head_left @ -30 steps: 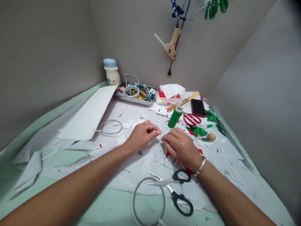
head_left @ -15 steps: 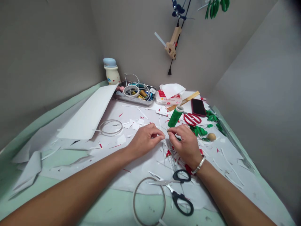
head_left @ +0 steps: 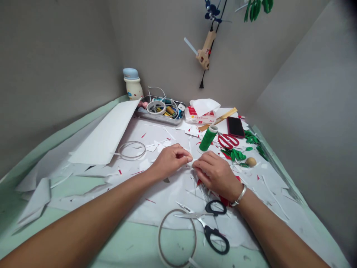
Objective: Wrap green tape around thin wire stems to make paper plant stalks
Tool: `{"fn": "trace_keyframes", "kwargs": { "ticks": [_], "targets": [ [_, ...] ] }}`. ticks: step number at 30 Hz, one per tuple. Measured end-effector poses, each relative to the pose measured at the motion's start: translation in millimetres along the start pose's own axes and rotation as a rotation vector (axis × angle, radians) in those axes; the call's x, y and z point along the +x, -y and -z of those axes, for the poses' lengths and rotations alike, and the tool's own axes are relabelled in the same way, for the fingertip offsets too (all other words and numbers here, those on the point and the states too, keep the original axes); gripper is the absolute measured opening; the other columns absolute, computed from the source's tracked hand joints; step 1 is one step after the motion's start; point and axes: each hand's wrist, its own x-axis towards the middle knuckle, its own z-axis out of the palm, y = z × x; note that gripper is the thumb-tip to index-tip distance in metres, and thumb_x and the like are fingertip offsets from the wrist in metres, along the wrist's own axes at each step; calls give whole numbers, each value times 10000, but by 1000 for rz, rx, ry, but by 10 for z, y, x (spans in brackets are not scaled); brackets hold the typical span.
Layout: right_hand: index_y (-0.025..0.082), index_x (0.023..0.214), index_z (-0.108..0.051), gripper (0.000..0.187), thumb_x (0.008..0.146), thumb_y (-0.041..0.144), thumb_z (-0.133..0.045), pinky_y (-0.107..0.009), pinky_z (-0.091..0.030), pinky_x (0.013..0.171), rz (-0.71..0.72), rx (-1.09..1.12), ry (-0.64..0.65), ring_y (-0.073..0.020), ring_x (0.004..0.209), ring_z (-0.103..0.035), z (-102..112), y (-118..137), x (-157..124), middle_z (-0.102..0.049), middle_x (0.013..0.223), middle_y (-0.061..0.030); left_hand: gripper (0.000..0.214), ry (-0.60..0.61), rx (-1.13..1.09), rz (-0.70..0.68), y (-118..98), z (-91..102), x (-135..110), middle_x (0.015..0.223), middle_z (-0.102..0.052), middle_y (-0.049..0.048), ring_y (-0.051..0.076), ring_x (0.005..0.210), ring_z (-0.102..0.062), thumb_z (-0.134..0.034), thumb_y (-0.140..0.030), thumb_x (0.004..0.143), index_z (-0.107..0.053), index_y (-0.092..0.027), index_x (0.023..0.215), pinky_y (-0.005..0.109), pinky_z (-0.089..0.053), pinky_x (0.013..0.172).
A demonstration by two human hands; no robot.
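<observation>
My left hand (head_left: pixel 174 160) is closed in a pinch over the paper scraps at the middle of the table. Its fingertips almost meet those of my right hand (head_left: pixel 216 173), whose fingers are also pinched together. Whatever lies between the fingertips is too thin to make out. Just beyond my right hand stands a spool of green thread (head_left: pixel 208 139), slightly tilted. A bundle of thin wires (head_left: pixel 205 193) lies partly hidden beneath my right hand. Closer to me, black-handled scissors (head_left: pixel 206 221) lie spread apart across a roll of tape (head_left: pixel 159 238).
Red-handled scissors (head_left: pixel 228 141), green leaves (head_left: pixel 237 154), a round brown ball (head_left: pixel 251 162) and a phone (head_left: pixel 235 127) lie at the right. Behind are a metal tray (head_left: pixel 167 120) and a tissue pack (head_left: pixel 200 117). A glue gun (head_left: pixel 205 52) hangs on the wall.
My right hand has shifted a little left and down, its fingers curling in more. My left hand has drawn slightly left. The spool has stayed in place.
</observation>
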Motion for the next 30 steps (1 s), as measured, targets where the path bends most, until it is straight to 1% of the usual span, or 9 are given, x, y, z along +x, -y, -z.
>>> {"fn": "trace_keyframes", "kwargs": {
  "ticks": [3,5,9,11,17,21,25,30],
  "targets": [
    [184,908,-633,124,864,166,-519,-326,-447,735,-26,139,-130,-186,814,-523,-1,-10,0,-620,824,-56,172,26,-73,45,23,14,20,790,-629,7,132,719,-571,-627,-324,769,-726,-186,801,247,-421,671],
    [194,893,-628,111,862,167,-526,-329,-448,725,-74,195,-208,-181,800,-533,-11,-7,10,-621,809,-47,175,21,-68,22,12,4,11,786,-626,7,130,719,-569,-622,-323,776,-728,-189,812,248,-422,683],
    [199,879,-631,106,863,172,-530,-340,-449,722,-177,182,-315,-184,785,-542,-37,2,37,-629,794,-42,153,-2,9,-69,-57,-55,-41,724,-575,-5,127,721,-551,-608,-292,790,-736,-217,829,252,-411,699],
    [191,885,-636,109,865,173,-530,-345,-450,735,-201,130,-334,-189,790,-543,-52,-2,43,-635,800,-48,140,-18,36,-88,-91,-86,-65,730,-564,-9,122,715,-544,-608,-272,792,-735,-225,829,252,-405,695],
    [175,913,-659,135,869,175,-531,-338,-447,735,-186,-44,-277,-200,801,-537,-75,-11,31,-637,796,-62,144,-52,81,-105,-121,-123,-107,748,-538,-7,123,736,-545,-595,-252,809,-733,-236,848,261,-403,705],
    [168,889,-663,134,865,168,-531,-323,-444,730,-179,-107,-228,-200,806,-533,-69,5,24,-630,793,-63,149,-53,101,-117,-116,-126,-124,755,-537,-8,125,749,-543,-582,-245,821,-730,-240,840,267,-400,711],
    [167,866,-664,131,861,167,-533,-324,-434,736,-179,-165,-176,-202,809,-523,-70,15,19,-616,787,-63,143,-77,129,-113,-105,-126,-123,718,-503,-16,119,698,-519,-590,-261,818,-728,-239,846,265,-390,678],
    [171,840,-655,136,867,170,-522,-330,-424,727,-152,-186,-121,-208,813,-516,-81,22,18,-603,791,-69,147,-79,147,-114,-94,-120,-114,724,-493,-17,120,697,-518,-587,-269,819,-728,-243,850,261,-387,669]
  ]
}}
